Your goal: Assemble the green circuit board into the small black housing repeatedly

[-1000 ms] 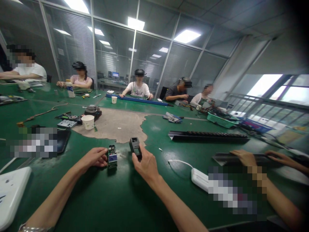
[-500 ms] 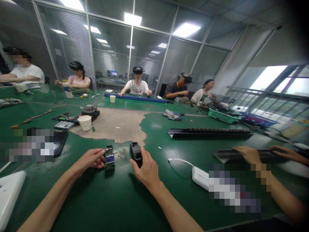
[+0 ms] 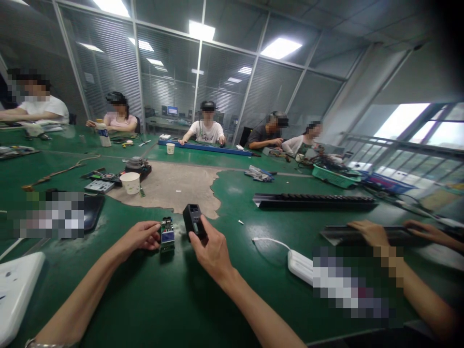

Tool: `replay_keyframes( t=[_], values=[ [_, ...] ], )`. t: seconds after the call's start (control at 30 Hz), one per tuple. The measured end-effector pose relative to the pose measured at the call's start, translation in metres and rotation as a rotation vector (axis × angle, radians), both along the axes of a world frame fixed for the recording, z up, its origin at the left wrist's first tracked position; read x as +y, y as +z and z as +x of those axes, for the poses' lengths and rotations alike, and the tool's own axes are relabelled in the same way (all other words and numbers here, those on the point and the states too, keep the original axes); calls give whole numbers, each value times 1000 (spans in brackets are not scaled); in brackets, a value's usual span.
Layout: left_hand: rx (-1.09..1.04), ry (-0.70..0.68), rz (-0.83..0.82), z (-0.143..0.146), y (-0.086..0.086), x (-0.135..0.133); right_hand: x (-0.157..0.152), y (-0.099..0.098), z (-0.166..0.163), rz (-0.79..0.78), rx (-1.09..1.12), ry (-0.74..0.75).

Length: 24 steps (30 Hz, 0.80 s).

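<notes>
My left hand (image 3: 145,236) pinches the left edge of a small circuit board with a bluish screen (image 3: 167,235), its components facing me. Just to the right, my right hand (image 3: 212,246) grips a black plastic housing (image 3: 192,218) between thumb and fingers. The housing is tilted, and openings show in its top end and along its face. A narrow gap separates the board from the housing; they do not touch.
Left of centre stand a paper cup (image 3: 129,183) and a black phone (image 3: 93,211). To the right lie a white power strip (image 3: 300,267), a long black rail (image 3: 315,201) and a co-worker's hand (image 3: 369,233) on another rail. Several people sit across the green table (image 3: 232,299).
My right hand has moved left and slightly up with the housing, turning it and bringing it closer to the board. My left hand still holds the board, with little movement.
</notes>
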<state>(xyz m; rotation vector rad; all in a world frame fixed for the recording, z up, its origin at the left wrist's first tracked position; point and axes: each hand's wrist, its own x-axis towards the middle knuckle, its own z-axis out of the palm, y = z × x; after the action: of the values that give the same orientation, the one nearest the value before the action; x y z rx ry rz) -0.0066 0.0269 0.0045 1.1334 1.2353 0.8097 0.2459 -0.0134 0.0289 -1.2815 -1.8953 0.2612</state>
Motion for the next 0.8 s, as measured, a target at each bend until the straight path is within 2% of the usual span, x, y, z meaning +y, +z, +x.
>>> replay_keyframes(
  t=[0.13, 0.33, 0.53, 0.8],
  values=[
    [-25, -14, 15, 0, 2, -1, -3, 16, -32, -15, -29, 68],
    [-30, -21, 34, 0, 3, -3, -1, 13, -64, -39, -153, 23],
    [-55, 2, 28, 2, 6, -5, -2, 9, -72, -34, -254, 17],
    [36, 62, 71, -5, -7, 4, -7, -7, -70, -43, -289, 20]
  ],
)
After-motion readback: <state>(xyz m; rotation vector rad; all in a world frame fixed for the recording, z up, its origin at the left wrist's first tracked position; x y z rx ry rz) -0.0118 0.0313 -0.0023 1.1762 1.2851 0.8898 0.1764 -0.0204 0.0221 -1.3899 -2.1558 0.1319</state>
